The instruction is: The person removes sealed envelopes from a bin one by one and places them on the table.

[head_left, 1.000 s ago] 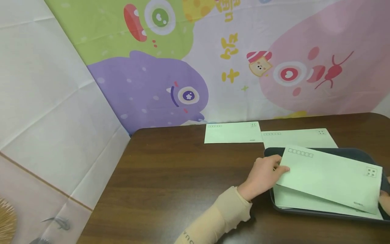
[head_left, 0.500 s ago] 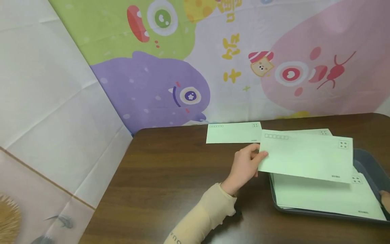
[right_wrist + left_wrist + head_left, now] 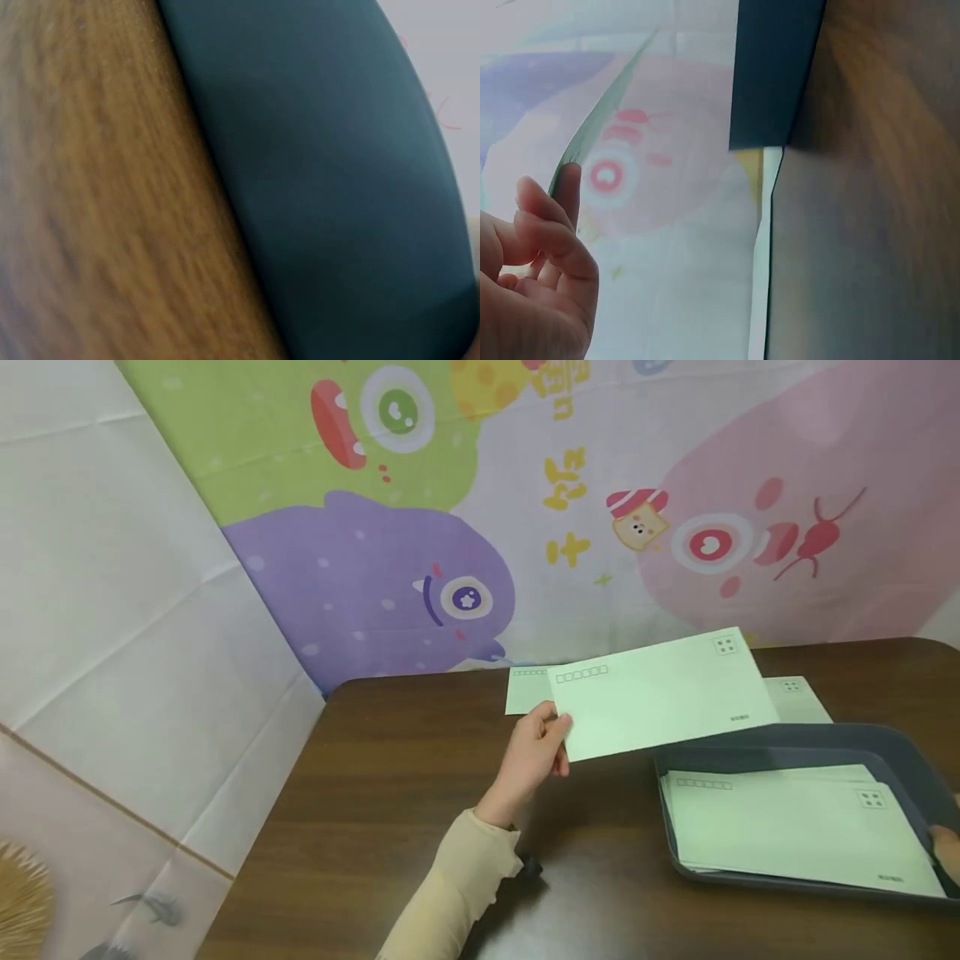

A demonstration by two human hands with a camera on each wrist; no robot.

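Note:
Between thumb and fingers, my left hand (image 3: 531, 747) pinches the left end of a pale green envelope (image 3: 663, 693), raised above the table and tilted up to the right. The left wrist view shows that envelope (image 3: 600, 112) almost edge-on, above the fingers. At the right lies a dark tray (image 3: 795, 735) holding a stack of similar envelopes (image 3: 795, 835). My right hand (image 3: 947, 852) is cut off by the frame edge; its thumb laps over the tray's right rim, gripping it. The right wrist view is filled mostly by the tray's outer wall (image 3: 322, 180).
Two more envelopes lie along the table's back edge: the left one (image 3: 525, 693) and the right one (image 3: 801, 700), both partly covered by the raised envelope. Behind the brown wooden table (image 3: 390, 793) hangs a cartoon-printed cloth (image 3: 375, 568).
My left hand has lifted the envelope out of the tray and carried it left and toward the back, its right end swinging up. The right hand stays at the tray's rim.

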